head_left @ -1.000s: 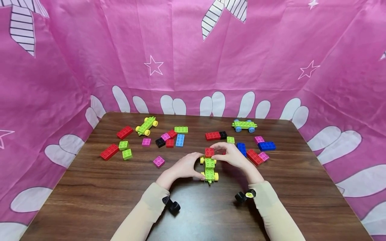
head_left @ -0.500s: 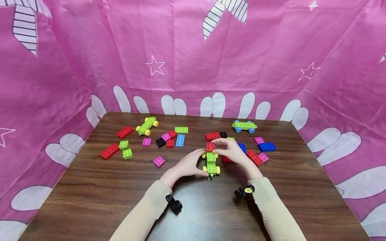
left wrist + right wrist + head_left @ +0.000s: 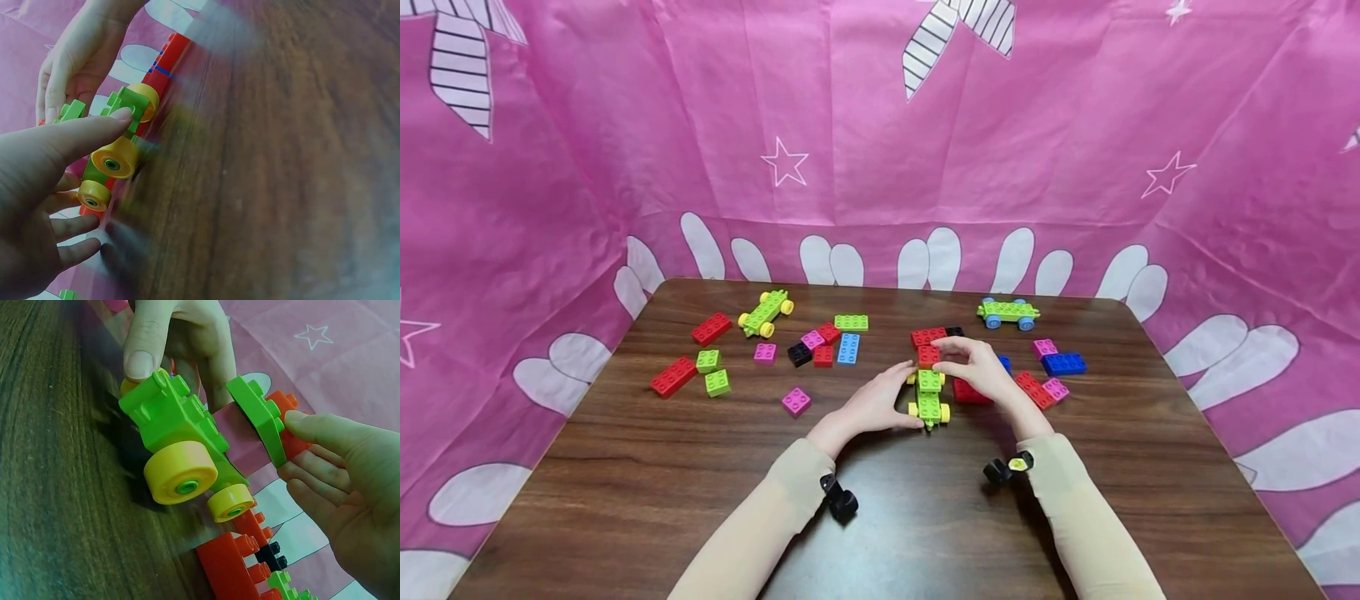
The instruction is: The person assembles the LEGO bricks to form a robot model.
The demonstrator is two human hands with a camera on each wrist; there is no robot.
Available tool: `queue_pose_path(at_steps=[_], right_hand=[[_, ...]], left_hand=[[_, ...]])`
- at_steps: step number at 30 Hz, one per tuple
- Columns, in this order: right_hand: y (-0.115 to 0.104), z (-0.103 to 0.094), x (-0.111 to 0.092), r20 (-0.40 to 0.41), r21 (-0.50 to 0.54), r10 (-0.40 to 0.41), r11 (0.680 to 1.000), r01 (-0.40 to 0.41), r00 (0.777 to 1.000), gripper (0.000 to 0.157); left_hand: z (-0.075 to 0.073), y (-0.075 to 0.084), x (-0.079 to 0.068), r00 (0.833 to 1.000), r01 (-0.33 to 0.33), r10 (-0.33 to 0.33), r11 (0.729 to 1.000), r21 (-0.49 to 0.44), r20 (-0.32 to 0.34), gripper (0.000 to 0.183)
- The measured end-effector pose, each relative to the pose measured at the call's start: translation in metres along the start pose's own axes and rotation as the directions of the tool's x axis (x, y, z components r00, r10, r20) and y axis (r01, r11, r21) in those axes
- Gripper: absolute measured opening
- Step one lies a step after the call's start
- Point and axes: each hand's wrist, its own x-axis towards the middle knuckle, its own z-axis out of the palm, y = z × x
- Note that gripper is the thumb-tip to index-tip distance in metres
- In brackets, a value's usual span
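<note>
A lime-green toy car base point(image 3: 928, 410) with yellow wheels stands near the middle of the table. My left hand point(image 3: 868, 407) grips it from the left, thumb at its near end and fingers at its far side. On the base sits a pink brick point(image 3: 240, 440), which carries a lime-green brick point(image 3: 257, 415). A red brick point(image 3: 928, 357) is at the far end of that green brick. My right hand point(image 3: 981, 372) pinches the red brick from the right, its thumb point(image 3: 306, 425) against it. Whether the red brick is fully pressed on, I cannot tell.
Another yellow-wheeled base point(image 3: 765, 313) stands back left, and a blue-wheeled base point(image 3: 1008, 313) back right. Loose bricks lie around, among them a light blue one point(image 3: 847, 348), a dark blue one point(image 3: 1063, 364) and a pink one point(image 3: 796, 402). A red brick point(image 3: 970, 392) lies beside my right hand.
Both hands have moved slightly away from me and to the right, carrying the car base and its stacked bricks along. The grips look the same.
</note>
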Motion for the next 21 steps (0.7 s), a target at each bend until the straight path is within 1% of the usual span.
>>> queue_pose_path(at_steps=[7,9,10,14,16,19,21], right_hand=[[0.004,-0.002,0.003,0.003,0.020,0.025,0.999,-0.025,1.000,0.042],[-0.004,-0.003,0.002,0.011,0.030,0.045,0.999,-0.045,0.999,0.042],[-0.003,-0.003,0.003,0.010,0.035,0.049,0.998,-0.049,0.999,0.042],[-0.001,-0.003,0.004,0.002,0.036,0.048,0.998,-0.048,0.999,0.042],[0.008,-0.002,0.006,-0.011,0.034,0.030,0.999,-0.030,0.999,0.042],[0.009,-0.002,0.007,-0.013,0.025,0.019,1.000,-0.019,1.000,0.043],[0.009,-0.002,0.007,-0.016,0.027,0.027,0.999,-0.027,0.999,0.043]], left_hand=[[0.000,-0.001,0.008,1.000,0.016,-0.016,1.000,0.027,0.017,0.088],[0.000,0.000,0.010,1.000,0.020,-0.021,0.999,0.029,0.022,0.088],[0.000,0.001,0.010,1.000,0.019,-0.020,0.999,0.029,0.023,0.088],[-0.002,0.000,0.012,1.000,0.012,-0.012,0.999,0.032,0.028,0.088],[-0.003,0.000,0.012,1.000,0.008,-0.009,0.999,0.034,0.028,0.088],[-0.005,0.000,0.013,1.000,0.005,-0.006,0.999,0.036,0.031,0.088],[-0.005,0.000,0.013,0.999,0.006,-0.007,0.999,0.039,0.034,0.088]])
